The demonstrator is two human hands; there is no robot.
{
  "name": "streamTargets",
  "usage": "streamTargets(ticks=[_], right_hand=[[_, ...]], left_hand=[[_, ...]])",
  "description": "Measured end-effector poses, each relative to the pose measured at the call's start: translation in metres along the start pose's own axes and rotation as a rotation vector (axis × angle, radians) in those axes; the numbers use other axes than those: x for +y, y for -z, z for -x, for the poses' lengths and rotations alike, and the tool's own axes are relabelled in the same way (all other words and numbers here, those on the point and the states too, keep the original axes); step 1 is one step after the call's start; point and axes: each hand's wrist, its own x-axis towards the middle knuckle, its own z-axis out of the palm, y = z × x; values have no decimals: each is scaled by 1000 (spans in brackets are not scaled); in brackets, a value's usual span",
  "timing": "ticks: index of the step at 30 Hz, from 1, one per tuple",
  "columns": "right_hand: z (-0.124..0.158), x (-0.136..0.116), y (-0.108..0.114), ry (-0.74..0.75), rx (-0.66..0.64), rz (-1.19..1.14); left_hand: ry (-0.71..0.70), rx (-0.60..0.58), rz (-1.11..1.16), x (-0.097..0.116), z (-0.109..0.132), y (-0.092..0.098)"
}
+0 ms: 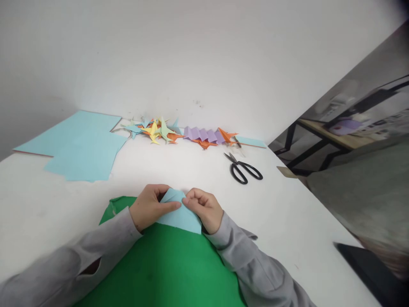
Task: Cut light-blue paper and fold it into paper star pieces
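A small light-blue paper piece, partly folded, lies on a green sheet at the near edge of the white table. My left hand pinches its left side, thumb and fingers closed on the fold. My right hand presses and pinches its right upper edge with curled fingers. Both hands meet at the paper's top point. Grey sleeves cover both forearms.
Black scissors lie shut to the right of centre. Large light-blue sheets lie at the far left. A row of folded coloured paper shapes and a purple pleated strip runs along the wall. A dark object sits at the right edge.
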Motion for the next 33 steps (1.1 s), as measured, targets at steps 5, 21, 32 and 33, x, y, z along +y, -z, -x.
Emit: streamTargets(ticks=[5, 21, 32, 33], right_hand=[[-5, 9, 0, 0, 1, -10], [-2, 1, -1, -77, 34, -31], [-5, 10, 0, -67, 70, -71], [-5, 10, 0, -68, 70, -72]], left_hand=[[9, -21, 6, 0, 0, -1], [-241, 215, -365, -3, 10, -8], [46, -21, -179, 3, 11, -3], [9, -7, -222, 3, 12, -3]])
